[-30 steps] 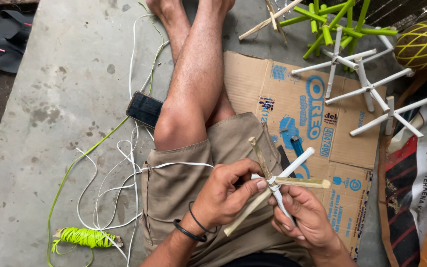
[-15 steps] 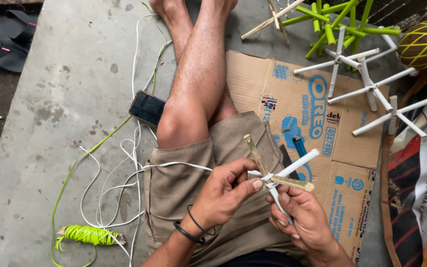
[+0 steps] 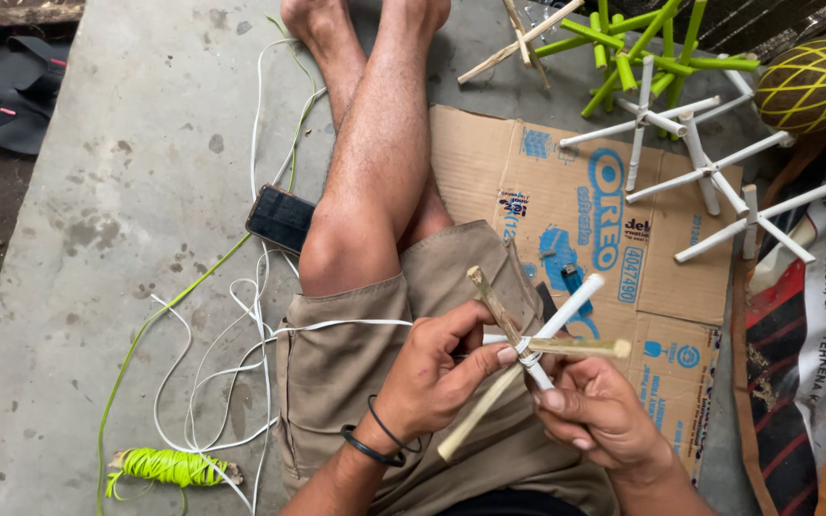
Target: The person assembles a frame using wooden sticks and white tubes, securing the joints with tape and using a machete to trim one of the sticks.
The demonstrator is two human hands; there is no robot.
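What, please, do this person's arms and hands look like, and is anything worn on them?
Both forearms are bare, with no sleeves in view. The left hand has two thin black bands around its wrist. The right hand wears nothing: no glove, ring or watch shows. Both hands are ungloved, with short nails.

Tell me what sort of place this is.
Probably an informal craft spot on a concrete floor: flattened cardboard serves as a mat, finished stick crosses lie nearby, and white cord trails beside a green spool.
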